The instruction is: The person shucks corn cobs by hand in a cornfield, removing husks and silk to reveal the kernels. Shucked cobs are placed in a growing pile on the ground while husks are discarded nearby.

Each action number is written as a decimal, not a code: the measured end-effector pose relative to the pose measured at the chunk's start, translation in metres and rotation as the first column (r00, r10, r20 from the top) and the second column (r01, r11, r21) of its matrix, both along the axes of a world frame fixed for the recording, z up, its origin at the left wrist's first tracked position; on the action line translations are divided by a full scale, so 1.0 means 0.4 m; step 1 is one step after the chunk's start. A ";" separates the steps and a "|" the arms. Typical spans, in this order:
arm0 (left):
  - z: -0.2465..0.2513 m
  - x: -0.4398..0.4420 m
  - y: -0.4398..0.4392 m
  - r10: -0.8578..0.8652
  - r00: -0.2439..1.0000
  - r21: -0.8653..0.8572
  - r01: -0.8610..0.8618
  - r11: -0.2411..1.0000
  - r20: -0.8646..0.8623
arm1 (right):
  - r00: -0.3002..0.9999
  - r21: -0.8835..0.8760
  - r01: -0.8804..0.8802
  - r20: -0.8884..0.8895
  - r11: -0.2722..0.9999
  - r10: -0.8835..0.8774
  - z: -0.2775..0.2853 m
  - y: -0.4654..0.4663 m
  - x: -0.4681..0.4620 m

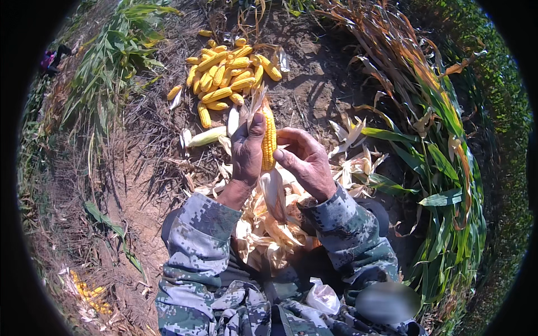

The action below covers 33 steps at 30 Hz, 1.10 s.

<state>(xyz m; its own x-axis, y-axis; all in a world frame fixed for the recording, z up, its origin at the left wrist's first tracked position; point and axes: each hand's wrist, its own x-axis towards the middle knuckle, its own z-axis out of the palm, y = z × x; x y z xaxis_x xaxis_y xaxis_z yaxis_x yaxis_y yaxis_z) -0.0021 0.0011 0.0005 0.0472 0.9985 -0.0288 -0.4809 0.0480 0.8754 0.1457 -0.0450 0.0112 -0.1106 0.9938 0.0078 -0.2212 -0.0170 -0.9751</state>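
Note:
Upright in front of me is an ear of yellow corn [269, 134], its kernels bare along the side facing me. My left hand [249, 147] grips it from the left, thumb along the kernels, with pale husk [254, 105] sticking up above the thumb. A strip of dry husk [272, 191] hangs from the lower end. Close to the ear's right side is my right hand [304, 157], fingers curled and thumb tip by the kernels; whether it pinches a piece of husk is hard to tell. Loose dry husks [269, 239] are heaped below, between my legs.
Husked corn ears [227, 71] lie piled on the soil ahead. An ear still in pale husk [208, 137] rests left of my hands. Cut cornstalks [441, 138] line the right side, and leafy stalks [111, 59] the upper left. Another corn pile [92, 296] is at lower left.

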 end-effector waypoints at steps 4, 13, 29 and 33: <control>0.019 0.014 -0.025 0.028 0.999 -0.055 -0.030 0.998 -0.035 | 0.980 0.098 0.038 0.188 0.994 -0.056 -0.032 -0.001 -0.024; 0.009 0.003 0.000 -0.049 0.997 -0.033 0.047 0.998 -0.057 | 0.986 0.001 -0.124 0.111 0.992 0.123 -0.036 -0.012 -0.004; -0.042 -0.029 0.013 0.074 0.933 -0.226 0.009 0.974 0.353 | 0.934 -0.157 -0.308 -0.237 0.938 0.267 -0.071 -0.019 0.001; -0.056 -0.036 0.027 0.172 0.908 -0.273 -0.067 0.960 0.383 | 0.948 -0.138 -0.235 -0.253 0.962 0.195 -0.093 -0.030 -0.036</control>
